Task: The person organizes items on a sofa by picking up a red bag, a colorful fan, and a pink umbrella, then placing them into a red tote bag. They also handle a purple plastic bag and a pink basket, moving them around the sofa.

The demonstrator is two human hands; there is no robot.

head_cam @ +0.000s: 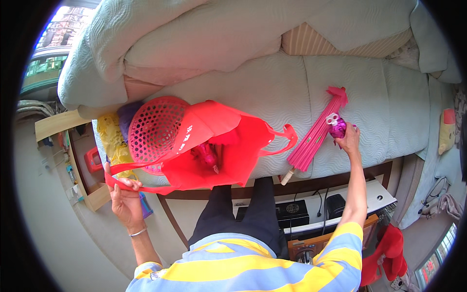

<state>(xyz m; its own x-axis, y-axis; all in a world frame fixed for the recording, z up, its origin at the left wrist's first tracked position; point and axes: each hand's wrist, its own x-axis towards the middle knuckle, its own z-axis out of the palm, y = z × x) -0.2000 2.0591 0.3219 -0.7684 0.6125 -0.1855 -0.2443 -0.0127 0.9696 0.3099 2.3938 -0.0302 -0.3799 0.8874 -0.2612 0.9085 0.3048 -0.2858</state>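
My left hand (126, 204) grips one handle of a red fabric tote bag (233, 153), whose mouth gapes towards me. Shiny pink items (208, 155) lie inside it; their exact kind is unclear. In my right hand (348, 140) is a shiny magenta object (336, 127) with two white rings at its top, held above the sofa. Just left of that hand, a folded pink parasol (315, 135) with a pale wooden handle rests on the quilted sofa cover (365, 98). A round pink plastic basket (155, 127) with holes leans behind the bag's left side.
Yellow plastic bags (113, 142) and purple cloth (127, 116) lie at the sofa's left end, near an open wooden drawer (82, 160). A striped cushion (306, 40) sits at the back. Behind my legs, a white cabinet (375, 197) carries black boxes and cables.
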